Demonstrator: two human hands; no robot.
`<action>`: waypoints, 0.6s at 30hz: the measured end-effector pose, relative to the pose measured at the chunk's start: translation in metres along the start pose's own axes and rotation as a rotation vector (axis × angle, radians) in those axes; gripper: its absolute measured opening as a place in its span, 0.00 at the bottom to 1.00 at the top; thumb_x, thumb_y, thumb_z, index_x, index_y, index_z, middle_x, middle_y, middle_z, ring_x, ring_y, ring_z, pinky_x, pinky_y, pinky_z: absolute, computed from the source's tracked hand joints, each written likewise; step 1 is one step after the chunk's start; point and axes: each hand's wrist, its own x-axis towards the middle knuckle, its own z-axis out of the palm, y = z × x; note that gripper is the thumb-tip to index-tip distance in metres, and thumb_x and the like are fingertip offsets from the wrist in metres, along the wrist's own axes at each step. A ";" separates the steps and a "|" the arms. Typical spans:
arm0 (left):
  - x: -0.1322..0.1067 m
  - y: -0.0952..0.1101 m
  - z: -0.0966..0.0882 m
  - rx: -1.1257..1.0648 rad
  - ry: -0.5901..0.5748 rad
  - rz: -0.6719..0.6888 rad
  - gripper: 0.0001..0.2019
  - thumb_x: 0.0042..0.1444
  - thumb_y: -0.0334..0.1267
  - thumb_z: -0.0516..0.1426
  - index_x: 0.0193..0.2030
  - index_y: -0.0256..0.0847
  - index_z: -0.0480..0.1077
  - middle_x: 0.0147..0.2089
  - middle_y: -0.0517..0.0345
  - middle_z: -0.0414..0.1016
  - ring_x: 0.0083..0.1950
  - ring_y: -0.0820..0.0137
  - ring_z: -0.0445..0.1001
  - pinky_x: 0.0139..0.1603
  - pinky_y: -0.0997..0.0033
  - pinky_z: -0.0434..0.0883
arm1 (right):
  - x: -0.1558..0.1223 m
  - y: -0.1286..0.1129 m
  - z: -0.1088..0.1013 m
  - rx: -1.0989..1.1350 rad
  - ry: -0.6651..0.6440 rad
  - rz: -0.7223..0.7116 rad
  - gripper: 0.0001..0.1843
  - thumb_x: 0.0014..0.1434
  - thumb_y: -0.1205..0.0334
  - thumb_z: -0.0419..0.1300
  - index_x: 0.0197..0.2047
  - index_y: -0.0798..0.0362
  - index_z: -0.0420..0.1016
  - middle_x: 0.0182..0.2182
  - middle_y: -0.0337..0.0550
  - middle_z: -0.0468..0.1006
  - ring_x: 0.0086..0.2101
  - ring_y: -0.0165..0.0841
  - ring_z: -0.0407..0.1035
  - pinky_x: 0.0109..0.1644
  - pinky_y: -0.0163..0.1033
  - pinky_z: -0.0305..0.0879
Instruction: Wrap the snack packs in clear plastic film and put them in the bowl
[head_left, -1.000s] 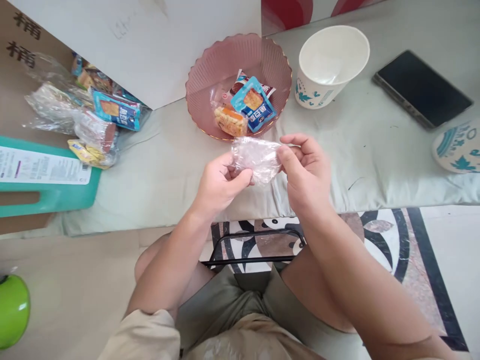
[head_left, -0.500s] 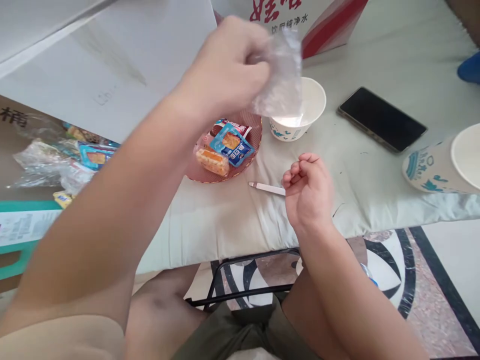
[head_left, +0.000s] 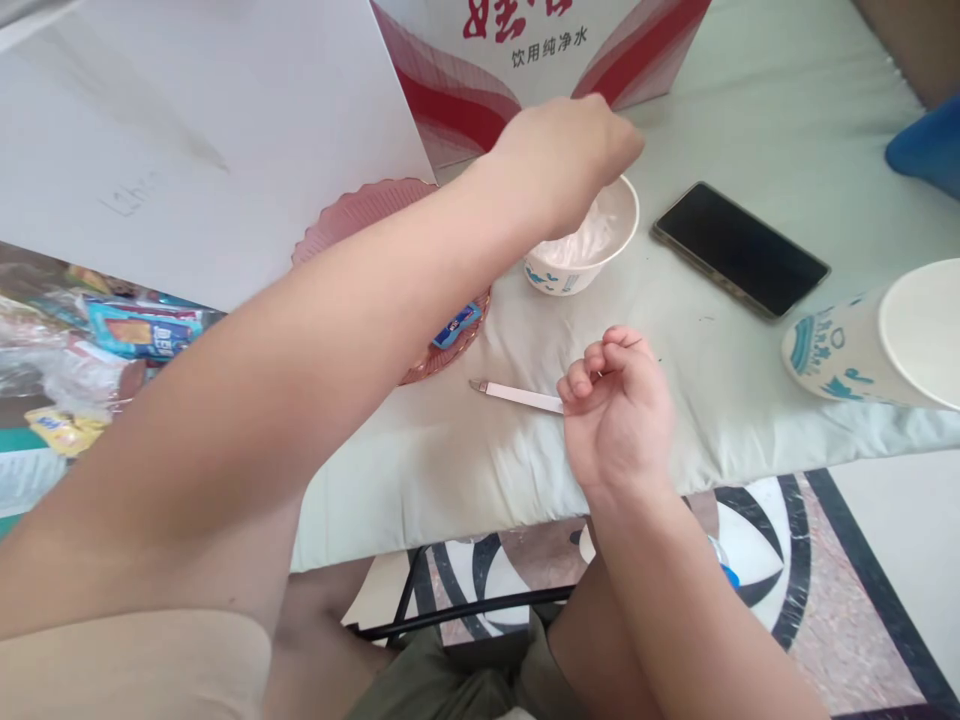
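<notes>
My left hand [head_left: 574, 155] reaches across to a white paper bowl [head_left: 581, 280] with blue print, bent down over its far left rim. Crinkled clear plastic [head_left: 592, 235] lies inside the bowl, just under the hand. The left fingertips are hidden behind the hand, so their grip on the plastic does not show. My right hand [head_left: 619, 410] rests palm up near the cloth's front edge, fingers curled in with nothing visible in them. Beside it lies a slim white-handled tool [head_left: 517, 395] with a metal tip, its near end touching or partly behind the hand.
A pink ribbed plate [head_left: 360, 210] with a blue snack packet [head_left: 457, 325] is half covered by my left arm. A black phone [head_left: 742, 245] and a larger paper cup [head_left: 840, 345] are at right. Cartons [head_left: 465, 85] stand behind; wrapped snacks [head_left: 142, 325] are at left.
My left hand has moved right and down, from above the plate to the bowl. The clear plastic it held in the air is now in the bowl. The right hand keeps its pose.
</notes>
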 end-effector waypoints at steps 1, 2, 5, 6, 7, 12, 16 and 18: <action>-0.003 -0.002 -0.002 -0.001 0.020 0.013 0.21 0.52 0.12 0.54 0.49 0.36 0.69 0.57 0.43 0.72 0.64 0.34 0.74 0.59 0.34 0.74 | -0.001 0.000 0.000 0.001 -0.003 0.002 0.18 0.43 0.60 0.61 0.37 0.47 0.59 0.24 0.28 0.59 0.20 0.23 0.54 0.24 0.33 0.51; -0.004 -0.004 -0.004 -0.005 0.039 0.038 0.19 0.53 0.13 0.54 0.47 0.36 0.70 0.53 0.45 0.73 0.64 0.35 0.75 0.59 0.35 0.75 | -0.003 0.000 0.000 0.001 -0.007 0.005 0.17 0.44 0.60 0.61 0.37 0.47 0.59 0.24 0.28 0.59 0.20 0.23 0.54 0.24 0.33 0.51; -0.001 -0.008 -0.006 -0.033 0.033 0.144 0.10 0.55 0.17 0.55 0.36 0.35 0.71 0.40 0.53 0.72 0.60 0.44 0.78 0.61 0.39 0.75 | -0.007 0.001 0.003 0.008 -0.013 0.028 0.16 0.44 0.61 0.60 0.37 0.47 0.59 0.24 0.28 0.59 0.20 0.23 0.55 0.24 0.32 0.52; 0.003 -0.007 -0.004 -0.048 -0.002 0.155 0.08 0.55 0.19 0.57 0.34 0.35 0.72 0.38 0.55 0.72 0.59 0.45 0.78 0.62 0.40 0.74 | -0.009 0.001 0.004 0.012 -0.012 0.040 0.16 0.44 0.62 0.60 0.36 0.47 0.60 0.24 0.28 0.59 0.20 0.23 0.55 0.24 0.32 0.52; 0.007 -0.006 -0.001 -0.065 -0.059 0.132 0.07 0.53 0.20 0.59 0.32 0.34 0.73 0.38 0.55 0.73 0.60 0.46 0.78 0.64 0.39 0.72 | -0.010 0.002 0.005 0.015 -0.011 0.051 0.16 0.44 0.62 0.60 0.36 0.48 0.60 0.23 0.28 0.59 0.19 0.22 0.54 0.24 0.32 0.52; 0.034 0.005 0.028 -0.219 -0.256 -0.096 0.18 0.38 0.11 0.65 0.19 0.39 0.69 0.42 0.56 0.80 0.70 0.50 0.71 0.79 0.47 0.58 | -0.012 0.006 0.007 -0.007 -0.035 0.065 0.15 0.43 0.61 0.60 0.36 0.47 0.60 0.23 0.27 0.59 0.20 0.23 0.55 0.25 0.32 0.53; 0.060 0.010 0.045 -0.627 -0.173 -0.285 0.24 0.30 0.03 0.62 0.16 0.40 0.69 0.39 0.55 0.82 0.72 0.51 0.69 0.82 0.39 0.46 | -0.008 0.006 0.008 -0.010 -0.058 0.075 0.17 0.41 0.58 0.60 0.36 0.47 0.61 0.23 0.27 0.59 0.20 0.23 0.55 0.25 0.32 0.53; 0.067 0.006 0.039 -0.729 -0.094 -0.325 0.24 0.30 0.03 0.61 0.16 0.39 0.68 0.36 0.55 0.81 0.69 0.48 0.72 0.81 0.35 0.43 | -0.007 0.005 0.008 -0.004 -0.054 0.086 0.17 0.39 0.58 0.60 0.35 0.47 0.61 0.23 0.27 0.60 0.20 0.22 0.55 0.25 0.32 0.53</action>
